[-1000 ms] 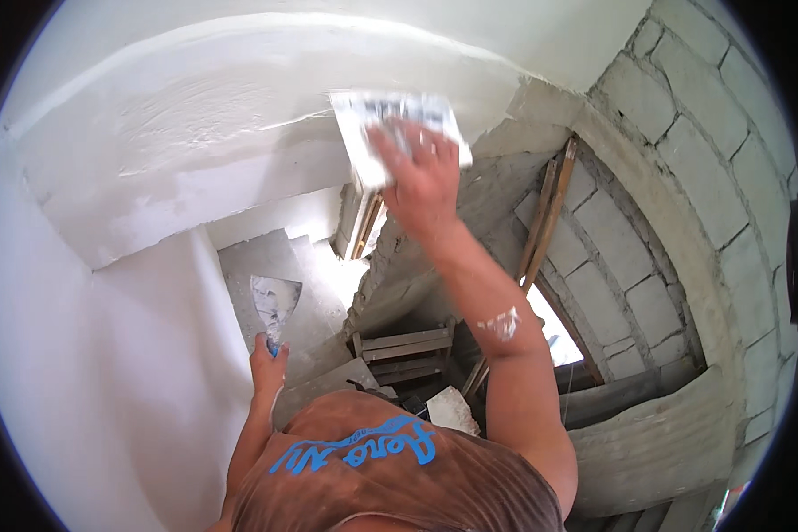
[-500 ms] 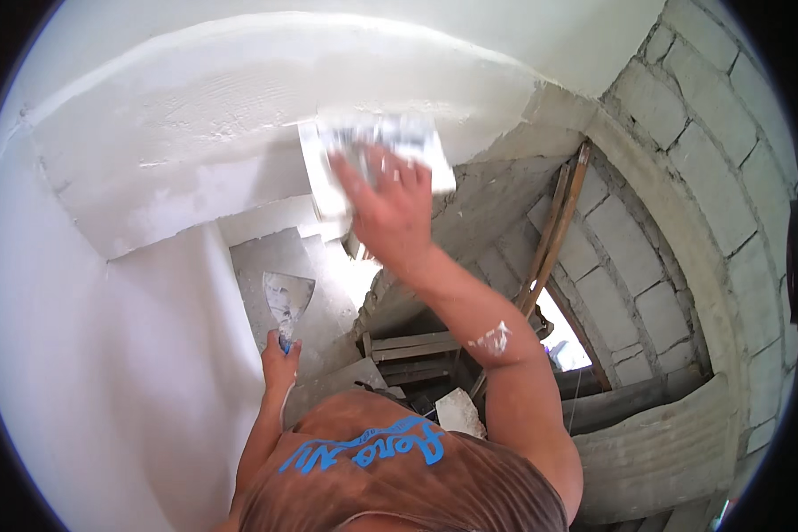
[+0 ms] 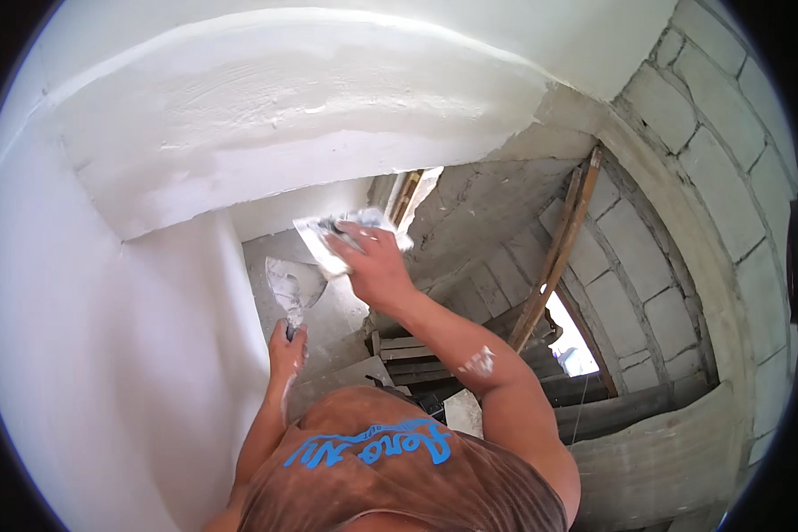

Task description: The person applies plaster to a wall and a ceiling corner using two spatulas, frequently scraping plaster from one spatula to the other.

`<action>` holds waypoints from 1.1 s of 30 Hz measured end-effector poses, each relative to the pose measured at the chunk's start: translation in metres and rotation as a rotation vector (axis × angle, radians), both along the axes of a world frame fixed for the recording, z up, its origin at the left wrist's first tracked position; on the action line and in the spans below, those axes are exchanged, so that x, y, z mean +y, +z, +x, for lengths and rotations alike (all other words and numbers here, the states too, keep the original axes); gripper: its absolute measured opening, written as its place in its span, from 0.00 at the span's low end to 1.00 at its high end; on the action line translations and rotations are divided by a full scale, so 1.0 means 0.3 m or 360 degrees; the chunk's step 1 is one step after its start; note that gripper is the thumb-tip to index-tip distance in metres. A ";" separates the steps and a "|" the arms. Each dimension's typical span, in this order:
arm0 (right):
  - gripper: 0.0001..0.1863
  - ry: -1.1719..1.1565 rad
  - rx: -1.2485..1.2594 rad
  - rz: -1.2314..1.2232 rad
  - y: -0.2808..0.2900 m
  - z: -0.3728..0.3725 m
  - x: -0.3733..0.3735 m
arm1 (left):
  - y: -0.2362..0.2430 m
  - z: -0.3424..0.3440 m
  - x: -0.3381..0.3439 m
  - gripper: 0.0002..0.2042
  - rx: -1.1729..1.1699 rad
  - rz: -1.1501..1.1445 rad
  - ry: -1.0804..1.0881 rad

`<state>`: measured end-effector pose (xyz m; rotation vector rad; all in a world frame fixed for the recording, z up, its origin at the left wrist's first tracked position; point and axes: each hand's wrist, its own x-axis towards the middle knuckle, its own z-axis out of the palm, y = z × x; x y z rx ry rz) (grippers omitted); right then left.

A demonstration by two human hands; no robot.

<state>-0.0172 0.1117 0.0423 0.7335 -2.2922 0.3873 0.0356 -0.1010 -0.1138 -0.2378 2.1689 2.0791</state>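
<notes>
My right hand (image 3: 371, 259) grips a wide rectangular plastering trowel (image 3: 322, 246) smeared with white material, held below the plastered beam (image 3: 266, 106) and out from it. Lower and to the left, my left hand (image 3: 288, 348) is closed on the handle of a putty knife (image 3: 290, 282), its broad blade pointing up and coated in grey-white paste. The trowel's left corner is close to that blade; I cannot tell whether they touch. The beam's face shows patchy, rough white plaster. A splash of white sits on my right forearm.
A smooth white wall (image 3: 133, 363) curves down on the left. Rough block walls (image 3: 709, 195) stand on the right, with two leaning timbers (image 3: 563, 244) and a bright opening (image 3: 566, 332). Below lie concrete steps (image 3: 328, 372) and a dark wooden frame (image 3: 417, 363).
My right hand and trowel have moved down and left from the beam's face toward the putty knife. My left hand and knife have shifted slightly right and up in the picture.
</notes>
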 end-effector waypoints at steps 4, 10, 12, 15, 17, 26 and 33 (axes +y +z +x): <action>0.26 0.0593 -0.0333 -0.0694 -0.017 0.100 0.095 | 0.115 -0.025 -0.027 0.07 -0.0252 0.0543 -0.0204; 0.22 0.0898 -0.0651 -0.0634 -0.061 0.145 0.160 | 0.287 -0.017 -0.025 0.09 -0.0279 0.0710 -0.0537; 0.23 0.0801 -0.0640 -0.0462 -0.096 0.145 0.191 | 0.305 0.004 -0.032 0.09 -0.0284 0.0679 -0.0583; 0.25 0.0586 -0.0788 -0.0580 -0.188 0.114 0.280 | 0.318 0.084 -0.044 0.11 -0.0251 0.0545 -0.0539; 0.24 0.0446 -0.0901 -0.0598 -0.276 0.095 0.369 | 0.342 0.138 -0.044 0.15 -0.0106 0.0502 -0.0366; 0.24 -0.0495 -0.1519 -0.0564 -0.933 0.053 0.660 | 0.735 0.097 0.238 0.25 0.1371 -0.1550 0.0625; 0.26 -0.0530 -0.1758 -0.0512 -1.124 0.024 0.730 | 0.886 -0.136 0.436 0.27 0.1136 -0.1554 0.0914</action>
